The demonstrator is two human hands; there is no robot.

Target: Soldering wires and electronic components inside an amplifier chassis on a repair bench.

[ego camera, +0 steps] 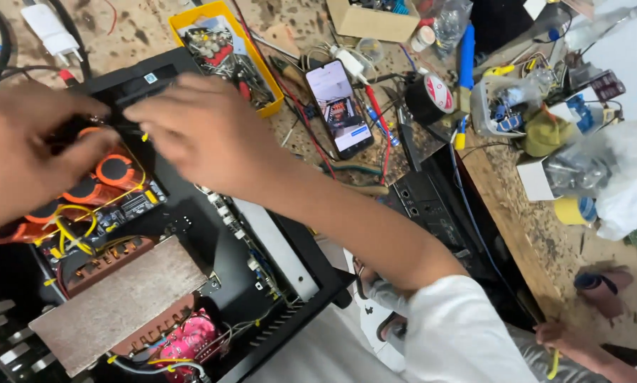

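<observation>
An open black electronics chassis (301, 266) fills the lower left. Inside it are orange round coils (116, 170), yellow wires (77, 227), a transformer under a brown plate (116, 305) and a pink part (187, 340). My left hand (20, 156) comes in from the left edge. My right hand (198, 135) reaches over from the lower right in a white sleeve. The fingertips of both meet above the coils, pinching a thin black wire (128, 129) with a small yellow tie. The motion blur hides the exact grip.
A yellow parts bin (184, 18), a lit phone (338, 106), a black tape roll (428, 96), a blue-handled tool (466, 57) and a clear tub of parts (503, 106) crowd the bench behind. Another person's hand (563, 340) holds a yellow wire at bottom right.
</observation>
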